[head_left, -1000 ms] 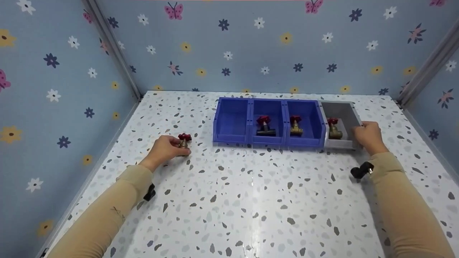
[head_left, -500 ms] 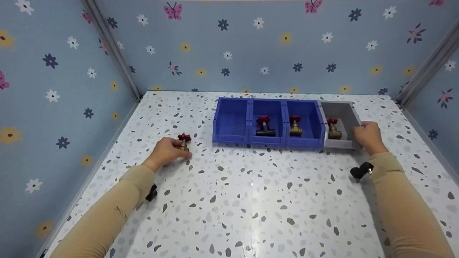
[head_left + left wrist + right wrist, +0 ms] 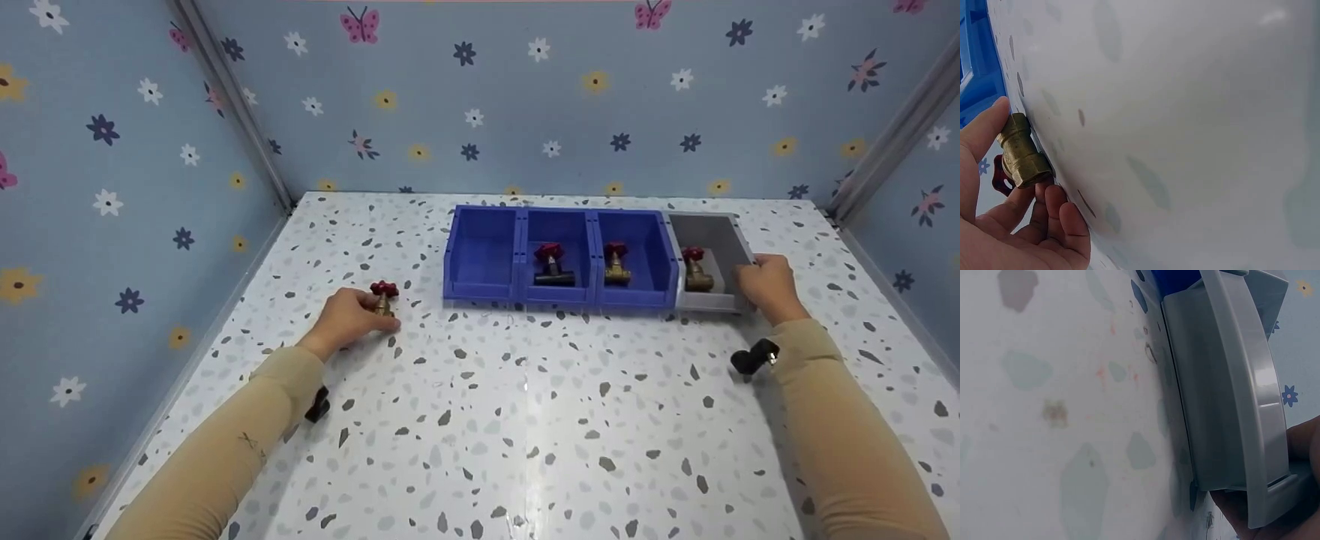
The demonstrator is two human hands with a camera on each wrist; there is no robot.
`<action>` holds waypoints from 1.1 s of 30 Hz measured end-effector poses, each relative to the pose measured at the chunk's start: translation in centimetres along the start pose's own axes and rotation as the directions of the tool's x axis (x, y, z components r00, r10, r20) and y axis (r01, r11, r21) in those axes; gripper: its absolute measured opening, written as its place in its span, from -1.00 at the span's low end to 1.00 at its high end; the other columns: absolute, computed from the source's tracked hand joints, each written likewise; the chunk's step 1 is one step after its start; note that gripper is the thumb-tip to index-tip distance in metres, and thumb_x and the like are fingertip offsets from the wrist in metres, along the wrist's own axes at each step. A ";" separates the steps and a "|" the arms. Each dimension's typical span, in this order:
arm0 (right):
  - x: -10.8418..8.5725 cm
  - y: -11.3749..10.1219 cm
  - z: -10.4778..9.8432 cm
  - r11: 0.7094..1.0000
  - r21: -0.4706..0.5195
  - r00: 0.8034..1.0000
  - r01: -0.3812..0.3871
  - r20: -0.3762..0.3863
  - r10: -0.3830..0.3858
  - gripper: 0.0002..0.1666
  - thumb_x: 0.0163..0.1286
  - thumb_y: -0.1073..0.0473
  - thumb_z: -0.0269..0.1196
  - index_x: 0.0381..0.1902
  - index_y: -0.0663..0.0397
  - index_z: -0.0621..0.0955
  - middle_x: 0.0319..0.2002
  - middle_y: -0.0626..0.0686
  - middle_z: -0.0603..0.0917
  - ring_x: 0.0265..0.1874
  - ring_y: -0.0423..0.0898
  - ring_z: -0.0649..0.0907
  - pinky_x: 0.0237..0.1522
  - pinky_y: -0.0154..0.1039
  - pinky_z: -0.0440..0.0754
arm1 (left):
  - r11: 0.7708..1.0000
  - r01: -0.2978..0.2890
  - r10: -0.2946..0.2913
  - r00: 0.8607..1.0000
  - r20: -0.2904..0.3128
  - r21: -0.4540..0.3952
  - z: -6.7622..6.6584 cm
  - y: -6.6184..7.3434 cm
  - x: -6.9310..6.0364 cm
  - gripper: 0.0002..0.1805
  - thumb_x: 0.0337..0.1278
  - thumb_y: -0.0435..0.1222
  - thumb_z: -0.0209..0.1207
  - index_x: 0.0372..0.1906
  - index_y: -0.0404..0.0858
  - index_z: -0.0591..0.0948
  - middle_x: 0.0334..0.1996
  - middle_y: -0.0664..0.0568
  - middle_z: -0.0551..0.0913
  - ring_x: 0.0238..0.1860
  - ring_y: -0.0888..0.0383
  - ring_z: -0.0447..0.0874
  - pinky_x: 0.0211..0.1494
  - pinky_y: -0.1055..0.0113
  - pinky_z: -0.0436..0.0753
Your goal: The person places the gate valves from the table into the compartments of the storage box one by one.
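My left hand [image 3: 349, 321] pinches a brass valve [image 3: 1023, 152] with a red handwheel [image 3: 384, 289] between thumb and fingers, at the left of the table. The handwheel points up, and the valve's body is at the tabletop, partly hidden by the thumb in the head view. On the right, my right hand [image 3: 772, 286] grips the side wall of a grey bin [image 3: 706, 301], thumb inside. Within this bin lies a brass valve [image 3: 697, 277] with a red handwheel.
Three blue bins stand in a row left of the grey one. The leftmost bin [image 3: 484, 251] shows a bare floor. The second holds a black-bodied valve [image 3: 553, 276], the third a brass valve [image 3: 617, 271]. Patterned walls [image 3: 510, 97] enclose the speckled table [image 3: 525, 420].
My left hand has shifted very slightly around the valve, which stays in about the same place. The right hand keeps its grip on the grey bin, and the bins have not moved.
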State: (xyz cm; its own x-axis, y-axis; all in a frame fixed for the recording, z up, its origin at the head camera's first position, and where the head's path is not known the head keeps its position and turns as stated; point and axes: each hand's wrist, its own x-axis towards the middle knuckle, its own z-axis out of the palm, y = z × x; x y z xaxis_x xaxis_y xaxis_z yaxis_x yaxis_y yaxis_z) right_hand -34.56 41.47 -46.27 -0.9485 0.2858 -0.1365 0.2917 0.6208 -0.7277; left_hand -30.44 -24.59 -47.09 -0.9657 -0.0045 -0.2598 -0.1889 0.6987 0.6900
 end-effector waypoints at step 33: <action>-0.4 -0.4 0.0 1.000 0.026 1.000 0.004 0.009 -0.004 -0.29 0.55 0.22 -0.07 0.56 0.50 0.37 0.45 0.52 0.50 0.33 0.29 0.57 0.32 0.16 0.61 | 0.990 -0.018 0.012 0.999 -0.046 -0.141 -0.8 2.4 -0.2 -0.34 0.29 -0.10 0.48 0.28 -0.43 0.55 0.12 -0.20 0.68 -0.02 0.06 0.68 0.01 0.32 0.72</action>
State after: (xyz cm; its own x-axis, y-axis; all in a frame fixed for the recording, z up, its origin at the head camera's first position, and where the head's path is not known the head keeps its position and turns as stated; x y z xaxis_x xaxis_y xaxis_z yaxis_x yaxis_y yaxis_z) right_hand -34.32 41.17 -45.92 -0.9508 0.2768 -0.1392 0.2846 0.6030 -0.7453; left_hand -30.87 -23.49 -44.86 -0.9750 -0.0294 -0.2204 -0.1948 0.5906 0.7831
